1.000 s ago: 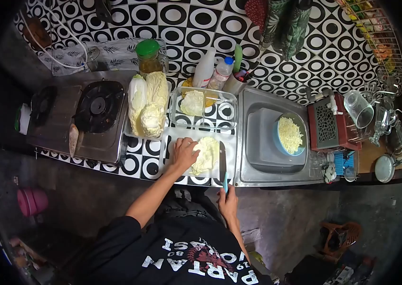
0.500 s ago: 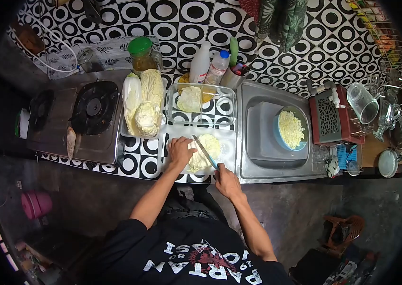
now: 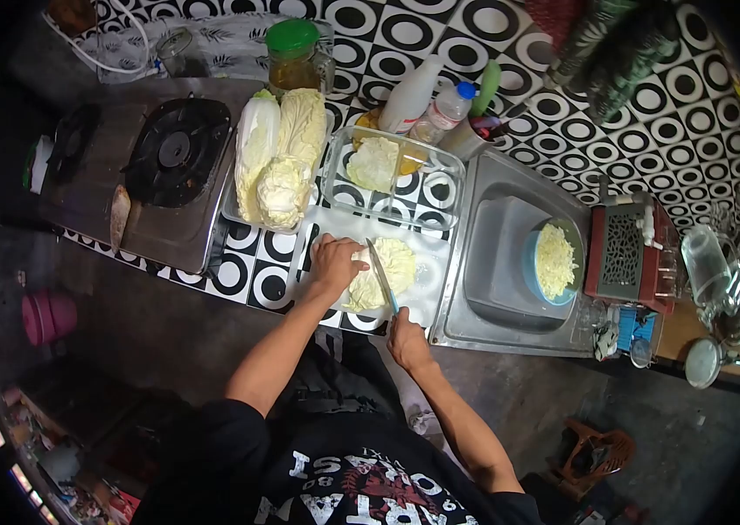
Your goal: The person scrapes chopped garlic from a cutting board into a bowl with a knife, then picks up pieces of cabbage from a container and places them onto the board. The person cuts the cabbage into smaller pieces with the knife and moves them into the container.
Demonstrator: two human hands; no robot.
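Pale napa cabbage leaves (image 3: 398,262) lie flat on a white cutting board (image 3: 428,278) at the counter's front. Bent fingers of my left hand (image 3: 336,265) press down on their left side. My right hand (image 3: 409,339) is closed around the blue handle of a kitchen knife (image 3: 381,273), its blade lying across the leaves just right of my left fingertips. Behind the board stands a clear glass dish (image 3: 387,213) with a piece of cabbage leaf (image 3: 373,164) inside. Whole napa cabbages (image 3: 287,153) fill a tray to the left.
A blue bowl (image 3: 534,269) of chopped cabbage (image 3: 555,260) sits in the steel sink (image 3: 497,302) at right. The gas stove (image 3: 173,149) is at far left. Bottles (image 3: 445,114), a utensil cup (image 3: 466,140) and a green-lidded jar (image 3: 293,54) line the back.
My view has turned, so the counter now slopes down to the right. The knife blade stands more upright in view, still over the leaves. My left hand stays on the leaves.
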